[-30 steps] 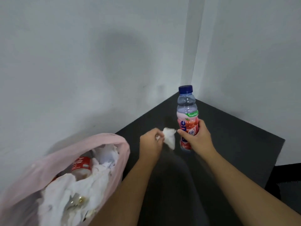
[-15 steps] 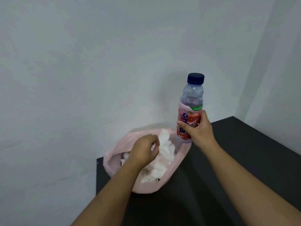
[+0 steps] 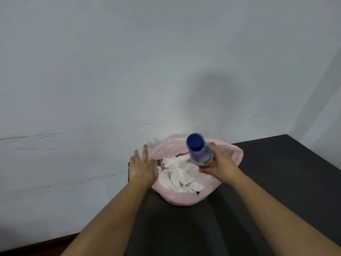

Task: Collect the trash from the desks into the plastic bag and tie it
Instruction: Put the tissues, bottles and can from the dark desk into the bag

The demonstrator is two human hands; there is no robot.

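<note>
Big pale wall [image 3: 110,71] fills most of the view, and the dark desk [image 3: 276,182] butts right up against it. The pink plastic bag [image 3: 184,199] sits at the desk's far left corner, back side against the wall, mouth wide open. It's stuffed with crumpled white tissues [image 3: 180,172], and a bit of something red [image 3: 184,154] peeks out at the far rim, too hidden to say what.

The left hand [image 3: 142,167] is at the bag's left rim, fingers straight and spread, holding nothing; looks like the palm touches the plastic, but I can't say for sure. The right hand [image 3: 221,163] is wrapped around the lower, labelled part of a clear drink bottle [image 3: 200,154], right over the bag's opening. The bottle's tilted, blue cap [image 3: 195,142] leaning up and to the left, and it's pretty blurry. Cap's on.
</note>
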